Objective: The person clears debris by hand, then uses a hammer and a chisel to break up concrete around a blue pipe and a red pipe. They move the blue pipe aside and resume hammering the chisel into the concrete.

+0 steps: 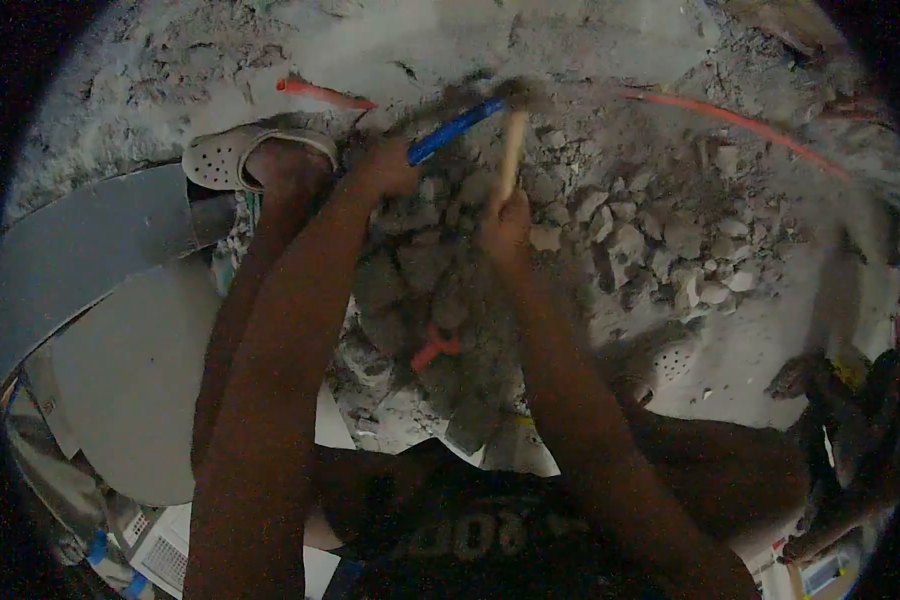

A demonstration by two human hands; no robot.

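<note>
My left hand (pixel 392 168) is closed round the near end of a blue rod-shaped tool (pixel 457 131), which slants up and to the right. In my right hand (pixel 508 225) is a wooden-handled hammer (pixel 513 150), its pale handle standing nearly straight up in view. The hammer's dark, blurred head overlaps the far end of the blue tool. Beneath and around both hands lies broken grey rubble (pixel 425 270), with a small red piece (pixel 435 348) among the chunks.
An orange-red tube (pixel 745 122) curves across the ground at right; another orange-red piece (pixel 325 95) lies upper left. A beige clog (pixel 220 160) is on my left foot. Paler stones (pixel 625 245) are piled right. Grey panels (pixel 135 370) lie left; another person's hand (pixel 790 378) shows right.
</note>
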